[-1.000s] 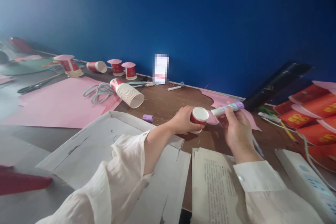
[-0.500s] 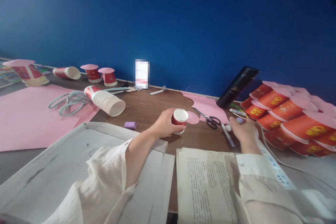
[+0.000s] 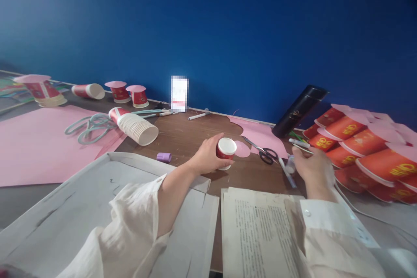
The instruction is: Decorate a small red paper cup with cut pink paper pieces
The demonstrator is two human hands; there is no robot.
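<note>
My left hand (image 3: 208,154) is wrapped round a red paper cup (image 3: 225,150), which stands upside down on the brown tabletop. A pink paper disc (image 3: 242,149) lies just right of that cup. My right hand (image 3: 314,167) is curled low over the table at the right; its fingers are partly hidden and blurred, so whatever they grip does not show. Beside its fingertips are a white pen (image 3: 299,143) and a small pale cylinder (image 3: 289,164). Black-handled scissors (image 3: 267,155) lie open between both hands, partly over a cut pink sheet (image 3: 260,136).
Red cups with pink discs (image 3: 358,139) are stacked at the right, by a leaning black flask (image 3: 299,110). Nested cups (image 3: 137,128), a purple cap (image 3: 163,157) and pink paper (image 3: 42,147) lie left. A tray (image 3: 81,195) and printed pages (image 3: 257,230) are nearest me.
My right hand has shifted slightly and now covers the purple-ended thing seen at its fingertips before. My left hand keeps its hold on the cup. The whole view has moved a little.
</note>
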